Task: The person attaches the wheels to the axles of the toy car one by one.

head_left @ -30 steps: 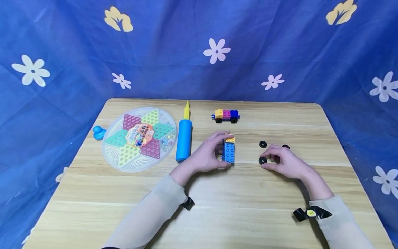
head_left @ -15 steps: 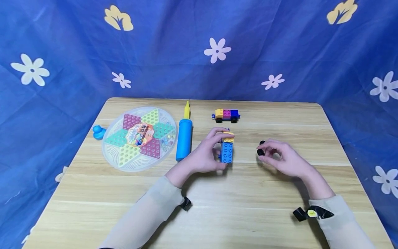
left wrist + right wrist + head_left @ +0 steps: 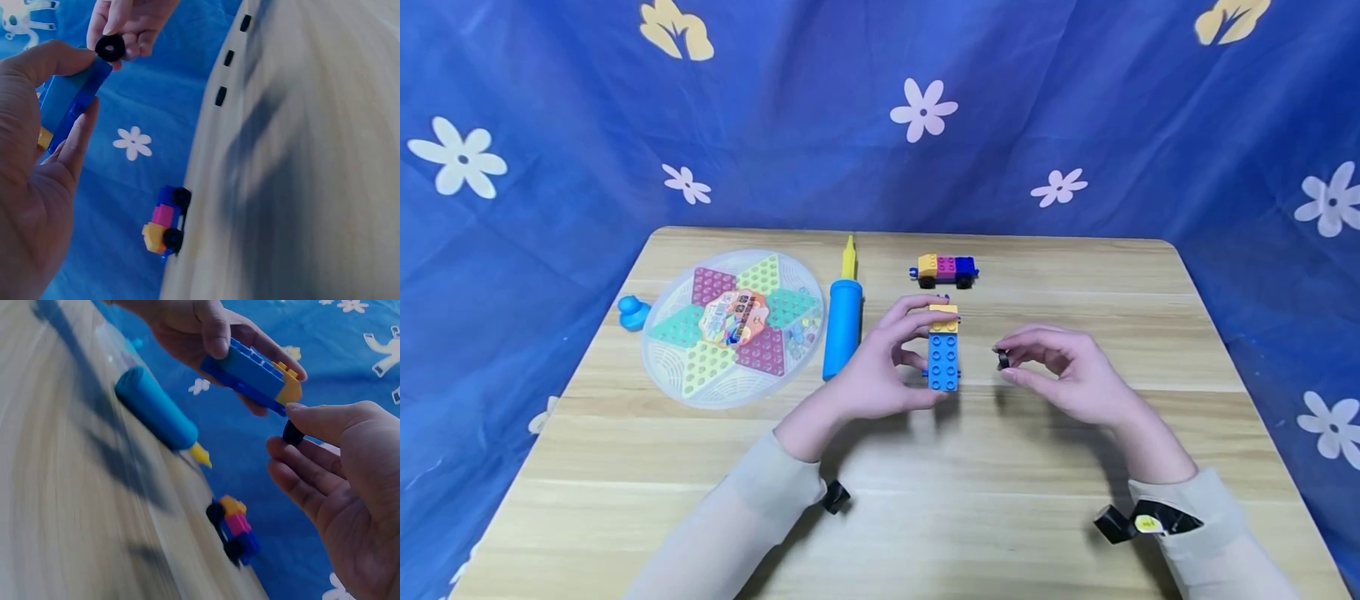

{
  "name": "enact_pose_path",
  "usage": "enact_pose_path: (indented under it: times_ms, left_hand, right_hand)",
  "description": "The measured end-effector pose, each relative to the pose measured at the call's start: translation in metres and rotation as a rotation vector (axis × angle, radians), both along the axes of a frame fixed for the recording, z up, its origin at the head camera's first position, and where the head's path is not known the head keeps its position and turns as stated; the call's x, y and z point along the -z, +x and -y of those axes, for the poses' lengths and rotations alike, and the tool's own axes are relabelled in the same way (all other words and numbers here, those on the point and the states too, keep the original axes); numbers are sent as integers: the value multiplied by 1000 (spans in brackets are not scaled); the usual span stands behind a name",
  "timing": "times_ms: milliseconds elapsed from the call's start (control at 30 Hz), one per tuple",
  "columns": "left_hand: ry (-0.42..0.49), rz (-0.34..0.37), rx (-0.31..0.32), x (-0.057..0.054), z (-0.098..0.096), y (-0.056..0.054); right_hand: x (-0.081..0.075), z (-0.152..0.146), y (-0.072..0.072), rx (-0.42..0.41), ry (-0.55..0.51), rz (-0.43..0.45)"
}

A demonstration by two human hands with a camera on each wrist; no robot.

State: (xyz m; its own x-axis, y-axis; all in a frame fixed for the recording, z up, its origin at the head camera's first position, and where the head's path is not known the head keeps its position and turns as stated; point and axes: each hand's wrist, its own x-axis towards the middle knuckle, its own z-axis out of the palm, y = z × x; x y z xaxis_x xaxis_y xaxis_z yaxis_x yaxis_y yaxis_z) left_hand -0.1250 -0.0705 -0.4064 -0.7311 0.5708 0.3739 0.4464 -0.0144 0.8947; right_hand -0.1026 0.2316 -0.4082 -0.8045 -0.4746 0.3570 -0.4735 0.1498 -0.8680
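My left hand grips a toy car body built of blue and yellow blocks, raised off the table. Its thumb is at one end and fingers lie at the other. On the right, my right hand pinches a black toy wheel between thumb and fingers, also raised. A small gap separates wheel and car body in the head view. In the left wrist view the wheel shows a hole through its centre. Loose black wheels stand on the table there; the right hand hides them in the head view.
A finished-looking toy car with yellow, pink and blue blocks sits at the back. To the left lie a blue pump with yellow nozzle, a round star-patterned game board and a blue duck. Blue cloth hangs behind the table.
My right hand has lifted a wheel from the table and moved left with it. My left hand has raised the car body and shifted slightly left. The head view has tilted a little.
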Motion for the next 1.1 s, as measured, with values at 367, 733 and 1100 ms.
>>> enact_pose_path:
  times_ms: [367, 733, 1100]
  left_hand:
    - [137, -29, 24, -24, 2, 11]
    - [158, -20, 43, -30, 3, 15]
    - [177, 45, 48, -32, 4, 19]
  right_hand:
    - [-10, 30, 7, -85, -157, 35]
    - [-9, 43, 8, -125, -267, -7]
    - [-16, 54, 16, 0, -204, -37]
